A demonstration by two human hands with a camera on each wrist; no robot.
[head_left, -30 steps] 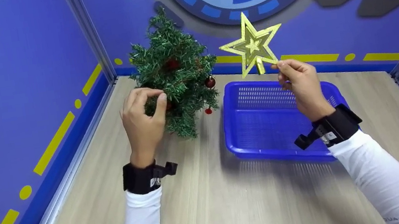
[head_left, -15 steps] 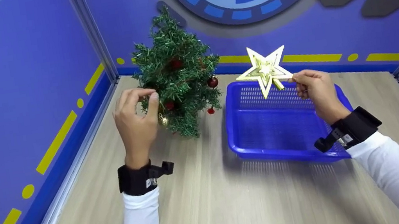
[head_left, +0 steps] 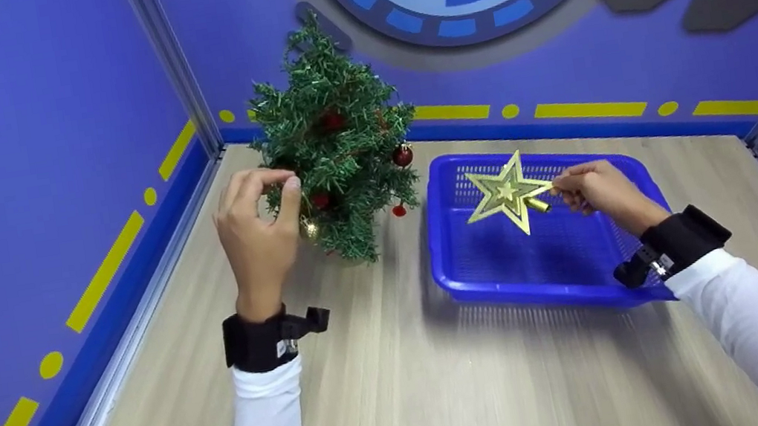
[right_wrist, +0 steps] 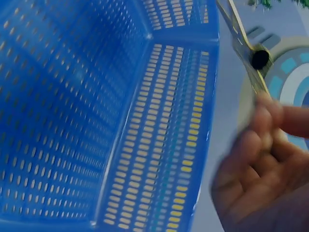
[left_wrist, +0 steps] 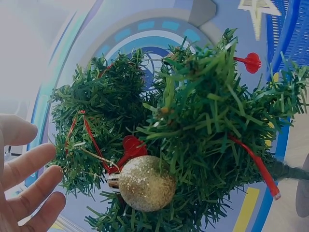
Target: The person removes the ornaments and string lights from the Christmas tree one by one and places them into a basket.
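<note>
My left hand (head_left: 259, 238) is beside the tree's left side, fingers loosely bent and holding nothing. Close to its fingertips, a glittery gold bauble (left_wrist: 147, 183) hangs by a thin gold string on the small green Christmas tree (head_left: 333, 130). The left wrist view shows the fingers spread apart from the bauble. My right hand (head_left: 601, 189) pinches one point of a gold star tree topper (head_left: 505, 192), which is over the blue basket (head_left: 503, 292). In the right wrist view the topper is edge-on, its dark socket opening visible past the basket rim.
A dark red bauble (head_left: 403, 156) and a red ornament (head_left: 399, 210) hang on the tree's right side. The wooden tabletop (head_left: 405, 389) spreads out in front. Blue printed panels (head_left: 38, 144) enclose the left, back and right.
My right hand has brought the star topper down and slightly right, from above the basket's back to over its inside. My left hand has drawn back slightly leftward, leaving the gold bauble in sight.
</note>
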